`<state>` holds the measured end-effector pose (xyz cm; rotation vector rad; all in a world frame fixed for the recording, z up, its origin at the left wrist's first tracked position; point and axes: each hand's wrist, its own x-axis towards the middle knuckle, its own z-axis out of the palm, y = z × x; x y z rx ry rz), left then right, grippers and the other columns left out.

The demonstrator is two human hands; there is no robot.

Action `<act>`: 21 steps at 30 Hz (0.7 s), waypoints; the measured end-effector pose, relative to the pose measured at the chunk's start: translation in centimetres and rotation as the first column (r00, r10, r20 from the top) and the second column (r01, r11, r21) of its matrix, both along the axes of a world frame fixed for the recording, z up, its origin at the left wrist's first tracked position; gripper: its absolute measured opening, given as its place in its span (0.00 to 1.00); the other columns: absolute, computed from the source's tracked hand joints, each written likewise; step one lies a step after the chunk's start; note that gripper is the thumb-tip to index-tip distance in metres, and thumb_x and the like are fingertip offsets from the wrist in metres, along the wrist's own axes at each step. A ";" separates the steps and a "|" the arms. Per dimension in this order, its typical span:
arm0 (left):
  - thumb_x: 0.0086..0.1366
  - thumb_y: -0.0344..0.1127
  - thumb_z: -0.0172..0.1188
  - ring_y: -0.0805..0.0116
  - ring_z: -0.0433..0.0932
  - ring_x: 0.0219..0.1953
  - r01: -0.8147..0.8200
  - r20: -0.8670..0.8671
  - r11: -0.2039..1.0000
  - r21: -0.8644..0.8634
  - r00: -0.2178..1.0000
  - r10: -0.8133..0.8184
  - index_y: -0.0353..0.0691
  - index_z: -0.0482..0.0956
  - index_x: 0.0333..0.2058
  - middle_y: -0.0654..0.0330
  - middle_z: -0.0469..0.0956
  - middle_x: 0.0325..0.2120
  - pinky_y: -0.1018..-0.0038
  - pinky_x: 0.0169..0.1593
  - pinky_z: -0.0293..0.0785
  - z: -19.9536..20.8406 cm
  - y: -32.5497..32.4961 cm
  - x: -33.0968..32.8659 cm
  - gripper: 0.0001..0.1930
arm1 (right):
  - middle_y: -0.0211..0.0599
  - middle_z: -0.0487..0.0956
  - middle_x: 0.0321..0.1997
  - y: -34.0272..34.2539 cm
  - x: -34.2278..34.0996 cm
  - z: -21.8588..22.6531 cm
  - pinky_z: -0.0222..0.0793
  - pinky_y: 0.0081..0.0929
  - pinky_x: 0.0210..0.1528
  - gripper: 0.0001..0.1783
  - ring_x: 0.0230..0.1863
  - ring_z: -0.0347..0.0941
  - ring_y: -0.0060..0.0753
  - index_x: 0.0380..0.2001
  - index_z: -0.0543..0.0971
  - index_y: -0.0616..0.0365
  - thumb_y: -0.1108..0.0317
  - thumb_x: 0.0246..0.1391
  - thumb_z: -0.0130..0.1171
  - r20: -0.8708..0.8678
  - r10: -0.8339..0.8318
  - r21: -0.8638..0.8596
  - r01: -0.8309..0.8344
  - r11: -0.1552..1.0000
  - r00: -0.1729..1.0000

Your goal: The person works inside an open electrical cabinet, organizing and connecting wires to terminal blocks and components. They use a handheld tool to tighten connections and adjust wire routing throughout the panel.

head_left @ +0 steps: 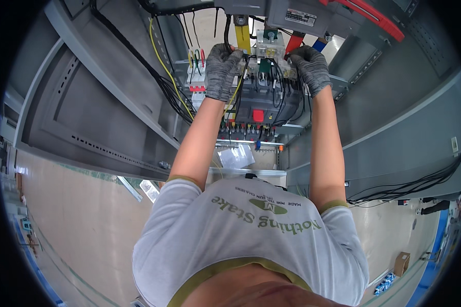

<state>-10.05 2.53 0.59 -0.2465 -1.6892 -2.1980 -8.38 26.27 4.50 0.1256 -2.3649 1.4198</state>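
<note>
Both my hands wear grey knitted gloves and reach into an electrical cabinet. My left hand [222,71] is closed, its fingertips beside the yellow busbar [243,38] and the black wires; what it pinches is hidden. Across from it, my right hand [311,66] has its fingers curled by the lower end of the red busbar [294,42]. I cannot make out what lies in them. Between the hands a clear plastic cover [270,45] sits over the middle terminal. Below is a dark circuit breaker [241,102] with a red button [258,115] and looping thin black wires.
Left of my left hand are small white breakers [196,77] with coloured wires. A black wire bundle [133,50] and a yellow-green wire [161,61] run down the left side. A red handle [371,19] crosses above right. A clear plastic bag [236,156] lies low in the cabinet.
</note>
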 end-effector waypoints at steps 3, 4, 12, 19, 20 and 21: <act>0.59 0.29 0.66 0.81 0.72 0.26 -0.018 -0.055 1.000 0.000 0.998 0.018 0.38 0.74 0.34 0.65 0.76 0.26 0.82 0.30 0.69 -0.4 -0.2 -0.3 0.09 | 0.33 0.81 0.33 0.0 -0.3 -0.1 0.71 0.23 0.40 0.06 0.33 0.74 0.23 0.35 0.80 0.61 0.75 0.52 0.60 0.002 0.017 -0.021 -0.017 1.000 1.000; 0.59 0.29 0.66 0.80 0.72 0.27 -0.010 -0.048 1.000 0.002 0.999 0.010 0.38 0.74 0.34 0.65 0.76 0.26 0.82 0.30 0.70 -0.5 -0.2 -0.4 0.09 | 0.33 0.81 0.32 -0.1 -0.2 -0.2 0.70 0.23 0.39 0.05 0.33 0.74 0.23 0.35 0.80 0.61 0.75 0.53 0.60 0.002 0.027 -0.052 -0.027 0.998 1.000; 0.59 0.27 0.65 0.77 0.74 0.28 -0.131 -0.106 0.981 -0.142 0.987 0.116 0.36 0.74 0.37 0.62 0.77 0.30 0.81 0.32 0.72 -0.3 -0.4 -0.5 0.10 | 0.32 0.81 0.31 -0.6 0.6 -0.7 0.70 0.23 0.40 0.03 0.33 0.74 0.24 0.33 0.80 0.62 0.75 0.53 0.60 -0.064 0.070 -0.115 -0.077 0.990 0.995; 0.58 0.30 0.60 0.59 0.75 0.37 -0.594 -0.711 0.541 -0.595 0.703 -0.010 0.40 0.77 0.40 0.56 0.75 0.33 0.66 0.40 0.73 1.8 -2.8 1.6 0.11 | 0.33 0.81 0.30 -0.6 0.0 -0.4 0.70 0.23 0.39 0.05 0.32 0.74 0.24 0.33 0.80 0.62 0.75 0.52 0.61 -0.027 0.012 -0.074 -0.014 0.997 1.000; 0.59 0.31 0.60 0.59 0.75 0.38 -0.587 -0.701 0.453 -0.670 0.701 -0.128 0.41 0.77 0.41 0.56 0.76 0.33 0.66 0.40 0.73 2.3 -3.1 1.5 0.10 | 0.33 0.81 0.30 -0.6 0.0 -0.5 0.70 0.23 0.39 0.05 0.32 0.74 0.23 0.33 0.80 0.62 0.75 0.52 0.61 -0.037 0.011 -0.080 -0.014 0.997 0.999; 0.59 0.32 0.59 0.57 0.75 0.39 -0.563 -0.658 0.398 -0.724 0.738 -0.151 0.41 0.78 0.40 0.55 0.76 0.34 0.64 0.41 0.73 2.8 -3.3 1.4 0.10 | 0.34 0.81 0.30 -0.7 0.0 -0.5 0.70 0.23 0.39 0.05 0.32 0.74 0.23 0.33 0.80 0.62 0.75 0.52 0.61 -0.048 0.013 -0.085 -0.017 0.996 0.999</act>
